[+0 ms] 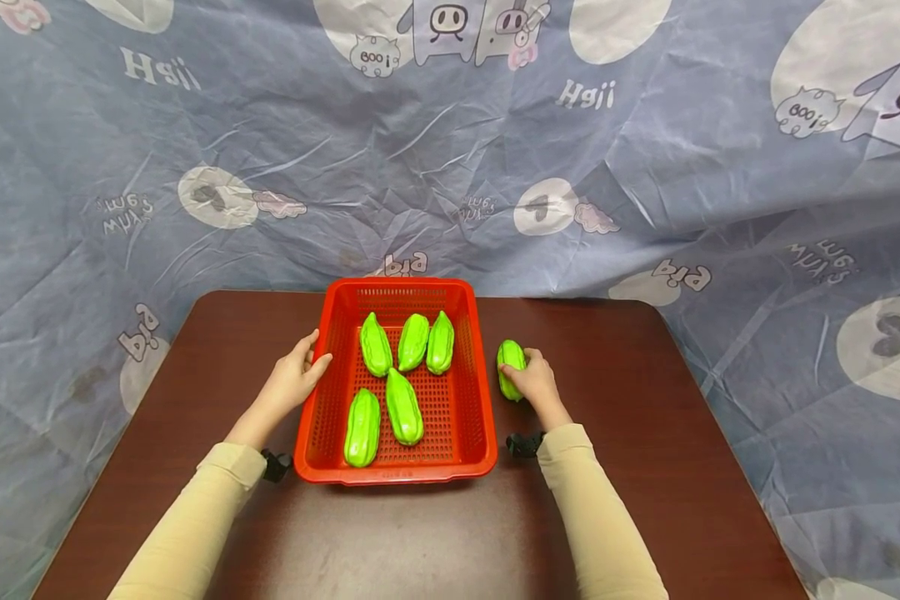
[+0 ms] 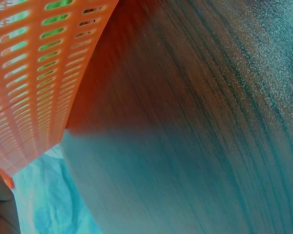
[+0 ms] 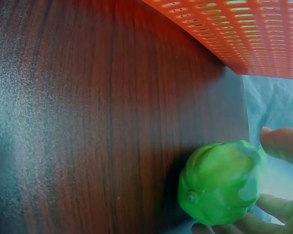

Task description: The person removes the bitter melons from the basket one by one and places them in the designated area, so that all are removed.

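Observation:
A red plastic basket (image 1: 397, 474) with slotted walls stands on the table, several bright green, ridged bitter melons (image 1: 376, 346) lying inside it. At its left side is my left hand (image 1: 297, 373), thumb over the rim and fingers along the outside; only a bit of that hand (image 2: 1, 207) shows in the left wrist view. To the right of the basket, my right hand (image 1: 536, 382) holds another bitter melon (image 1: 509, 357), thumb on one side and fingers on the other. The right wrist view shows this melon (image 3: 219, 183) end-on, close over the wood, with fingertips partly hidden behind it.
The dark brown wooden table (image 1: 615, 467) has rounded back corners. A blue-grey cloth (image 1: 420, 158) with cartoon prints hangs behind it and down both sides. Black wrist cameras (image 1: 523, 445) sit near the basket's front corners.

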Demonstrator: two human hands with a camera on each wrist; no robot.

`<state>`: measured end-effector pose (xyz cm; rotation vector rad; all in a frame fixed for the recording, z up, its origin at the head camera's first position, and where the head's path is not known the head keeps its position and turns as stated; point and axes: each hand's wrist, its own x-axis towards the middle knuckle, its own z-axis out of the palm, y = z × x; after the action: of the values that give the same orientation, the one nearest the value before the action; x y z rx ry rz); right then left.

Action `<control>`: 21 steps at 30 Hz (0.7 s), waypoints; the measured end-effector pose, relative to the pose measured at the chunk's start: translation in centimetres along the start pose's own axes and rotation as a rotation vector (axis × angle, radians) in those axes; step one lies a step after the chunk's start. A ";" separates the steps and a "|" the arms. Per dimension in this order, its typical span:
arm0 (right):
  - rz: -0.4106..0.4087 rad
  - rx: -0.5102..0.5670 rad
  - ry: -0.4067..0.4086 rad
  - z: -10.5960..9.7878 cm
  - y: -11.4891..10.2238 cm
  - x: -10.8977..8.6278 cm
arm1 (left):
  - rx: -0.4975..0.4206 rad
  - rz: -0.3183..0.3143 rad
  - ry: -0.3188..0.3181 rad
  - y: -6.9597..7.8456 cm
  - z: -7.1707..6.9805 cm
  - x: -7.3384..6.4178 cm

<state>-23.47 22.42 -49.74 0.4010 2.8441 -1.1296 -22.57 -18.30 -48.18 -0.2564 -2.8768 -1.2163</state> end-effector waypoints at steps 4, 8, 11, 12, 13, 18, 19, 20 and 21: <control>-0.002 -0.002 -0.012 -0.6 -0.5 -0.1 | -0.003 -0.004 -0.004 0.0 -0.1 0.0; -0.015 0.000 -0.009 -1.7 -1.6 -0.3 | -0.006 -0.003 -0.009 -0.1 -0.3 -0.1; -0.042 0.021 -0.009 -2.6 -2.9 -0.5 | -0.005 -0.009 -0.012 -0.1 -0.4 -0.1; -0.054 0.029 -0.008 -2.9 -3.4 -0.6 | -0.005 -0.010 -0.012 -0.1 -0.4 -0.1; -0.069 0.035 -0.006 -3.2 -3.9 -0.7 | -0.003 -0.011 -0.012 -0.1 -0.4 -0.1; -0.138 0.062 -0.003 -4.1 -6.4 -1.5 | -0.006 -0.009 -0.004 0.0 -0.2 0.0; -0.153 0.069 -0.008 -4.2 -6.9 -1.8 | -0.007 -0.008 -0.003 0.0 -0.2 0.0; -0.168 0.080 -0.014 -4.4 -7.5 -2.0 | -0.011 -0.007 0.000 0.1 -0.2 0.0; -0.185 0.086 -0.018 -4.4 -8.1 -2.3 | -0.012 -0.007 0.002 0.1 -0.2 0.0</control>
<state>-23.19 19.29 -40.76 0.1329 2.8726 -1.2820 -22.60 -18.36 -48.02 -0.2456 -2.8724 -1.2338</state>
